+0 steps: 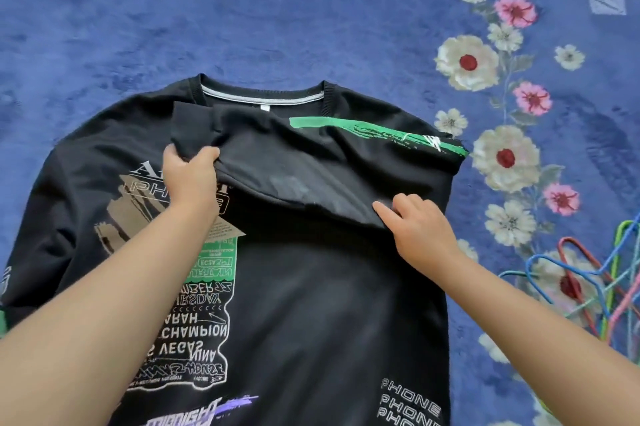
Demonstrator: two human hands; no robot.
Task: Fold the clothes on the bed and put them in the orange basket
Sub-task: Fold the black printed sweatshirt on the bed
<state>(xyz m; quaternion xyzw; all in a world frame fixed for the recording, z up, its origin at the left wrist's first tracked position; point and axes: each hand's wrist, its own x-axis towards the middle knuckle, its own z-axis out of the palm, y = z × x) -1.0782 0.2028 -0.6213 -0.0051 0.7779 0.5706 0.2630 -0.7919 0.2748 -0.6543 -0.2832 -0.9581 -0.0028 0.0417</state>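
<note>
A black cotton T-shirt with white, green and tan printed lettering (311, 287) lies spread flat on the blue floral bedspread (242, 9), collar at the far side, its right sleeve with the green stripe (363, 148) folded in across the chest. The left hand (190, 176) has its grip closed on the sleeve's cuff end near the collar, while the right hand (419, 221) pinches the sleeve's near edge, fingers curled. A tangle of coloured wire hangers (595, 283) sits at the right edge of the bed.
</note>
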